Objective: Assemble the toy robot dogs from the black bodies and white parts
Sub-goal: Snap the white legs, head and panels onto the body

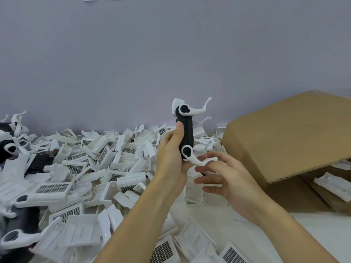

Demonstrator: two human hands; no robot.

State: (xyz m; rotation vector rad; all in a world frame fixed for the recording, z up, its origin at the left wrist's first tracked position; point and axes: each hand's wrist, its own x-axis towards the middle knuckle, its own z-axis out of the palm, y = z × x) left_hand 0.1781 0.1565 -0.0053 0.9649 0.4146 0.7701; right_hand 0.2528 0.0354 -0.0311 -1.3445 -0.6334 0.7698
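Note:
My left hand (171, 154) grips a black robot-dog body (187, 131) and holds it upright above the table. A white leg (199, 111) sticks out to the right from its top joint, and a white piece caps the top end. A second white leg (197, 160) hangs from the lower joint. My right hand (226, 177) is just below and to the right, fingers spread and relaxed, fingertips touching that lower leg. A deep pile of loose white parts (91, 168) with grid-patterned panels covers the table to the left.
An open cardboard box (284, 137) lies on its side at the right, with white parts (330, 185) inside. Several black bodies with white legs (11, 149) lie at the far left edge. More white shells (190, 243) lie near me. A plain wall stands behind.

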